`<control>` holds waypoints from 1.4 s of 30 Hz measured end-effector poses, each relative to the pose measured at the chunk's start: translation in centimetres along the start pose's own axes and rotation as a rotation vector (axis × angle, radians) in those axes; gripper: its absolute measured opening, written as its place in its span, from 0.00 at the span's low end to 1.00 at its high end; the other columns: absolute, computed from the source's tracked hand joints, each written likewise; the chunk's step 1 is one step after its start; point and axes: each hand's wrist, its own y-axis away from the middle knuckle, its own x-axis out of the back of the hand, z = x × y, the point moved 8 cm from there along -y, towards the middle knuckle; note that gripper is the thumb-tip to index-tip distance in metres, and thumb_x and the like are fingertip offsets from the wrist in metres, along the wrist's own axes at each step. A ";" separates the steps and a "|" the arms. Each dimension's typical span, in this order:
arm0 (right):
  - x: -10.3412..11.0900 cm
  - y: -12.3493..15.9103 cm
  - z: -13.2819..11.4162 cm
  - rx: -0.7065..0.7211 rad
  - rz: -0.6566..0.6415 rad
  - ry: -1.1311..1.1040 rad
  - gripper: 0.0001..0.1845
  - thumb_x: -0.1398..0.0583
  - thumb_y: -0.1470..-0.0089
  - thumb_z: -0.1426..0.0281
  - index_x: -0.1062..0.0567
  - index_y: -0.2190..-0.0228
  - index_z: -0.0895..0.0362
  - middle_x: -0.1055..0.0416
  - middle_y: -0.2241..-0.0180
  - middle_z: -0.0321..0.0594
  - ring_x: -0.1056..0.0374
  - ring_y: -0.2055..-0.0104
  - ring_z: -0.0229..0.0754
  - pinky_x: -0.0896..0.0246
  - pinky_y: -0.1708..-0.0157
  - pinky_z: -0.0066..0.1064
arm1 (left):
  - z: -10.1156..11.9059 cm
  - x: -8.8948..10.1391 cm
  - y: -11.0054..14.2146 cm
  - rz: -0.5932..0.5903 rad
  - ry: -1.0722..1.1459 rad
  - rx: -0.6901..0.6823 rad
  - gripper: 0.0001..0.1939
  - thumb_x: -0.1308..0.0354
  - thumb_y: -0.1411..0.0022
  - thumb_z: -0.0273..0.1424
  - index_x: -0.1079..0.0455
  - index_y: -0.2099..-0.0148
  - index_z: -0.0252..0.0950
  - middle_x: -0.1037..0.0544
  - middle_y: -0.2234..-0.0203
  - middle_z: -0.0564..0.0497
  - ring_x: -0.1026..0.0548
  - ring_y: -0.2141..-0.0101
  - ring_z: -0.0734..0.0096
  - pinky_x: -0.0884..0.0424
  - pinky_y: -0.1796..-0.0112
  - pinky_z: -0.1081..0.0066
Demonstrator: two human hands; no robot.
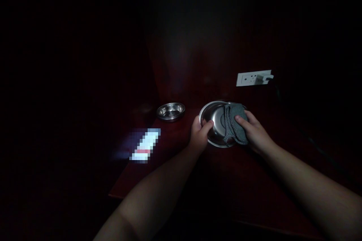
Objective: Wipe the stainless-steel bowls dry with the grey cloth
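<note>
On the dark red wooden desk [175,150], centre-right, 2 hands grip: left [200,134] the shiny steel bowl's rim [204,110], right [256,132] the grey cloth [240,124]. The thumb-and-finger hold could slip, dropping the bowl.

A white wall socket [245,79] holds a plug [263,79]; below the socket spreads a dark red counter [177,143], with a pixelated bright patch [145,146] lower left.

No readable text; bright patch [145,146] seemingly pixelated.
</note>
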 end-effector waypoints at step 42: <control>0.6 -0.5 -0.3 0.138 0.054 0.080 0.23 0.37 0.57 0.55 0.31 0.60 0.52 0.29 0.63 0.37 0.32 0.61 0.45 0.36 0.59 0.38 | -2.5 0.1 -0.1 -0.076 0.148 0.101 0.20 0.40 0.48 0.30 0.34 0.51 0.38 0.25 0.60 0.50 0.28 0.57 0.63 0.35 0.54 0.64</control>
